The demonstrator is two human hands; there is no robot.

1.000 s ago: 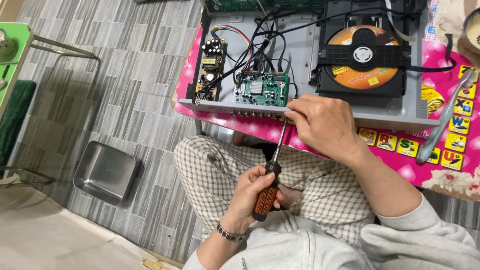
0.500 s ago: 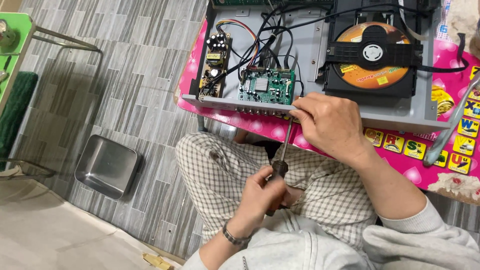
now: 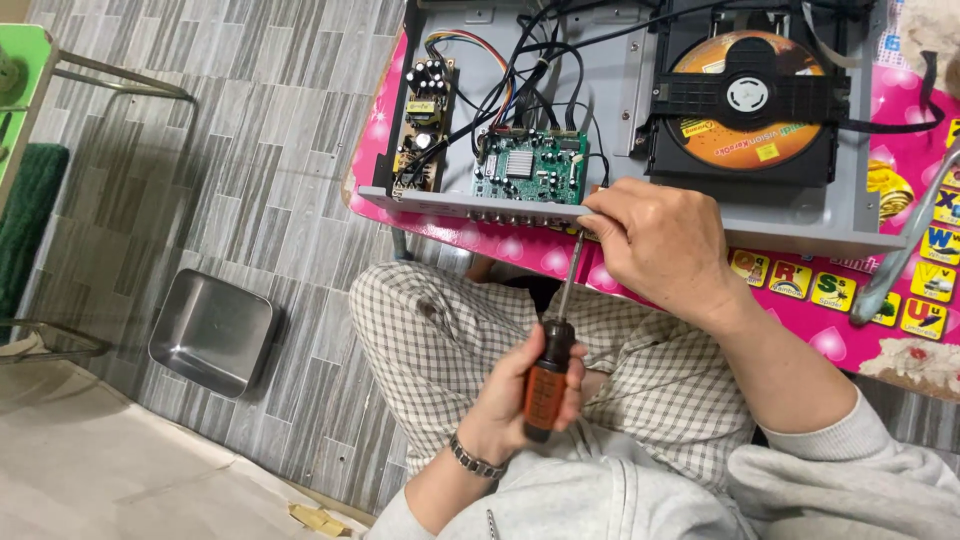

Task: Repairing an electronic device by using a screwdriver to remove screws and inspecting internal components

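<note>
In left hand (image 3: 510, 400), ribbed (orange-black) screwdriver (image 3: 550, 375)

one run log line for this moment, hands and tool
left hand: grips screwdriver handle | tip: at disc player rear panel | right hand: pinches shaft near tip | player: lid off, on pink table

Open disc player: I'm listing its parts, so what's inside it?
Inside the disc player: green circuit board, brown power board, black cables, orange disc. The drive bridge partly covers the disc.

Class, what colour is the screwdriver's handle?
Orange and black, on the screwdriver in the left hand; head view.
</note>
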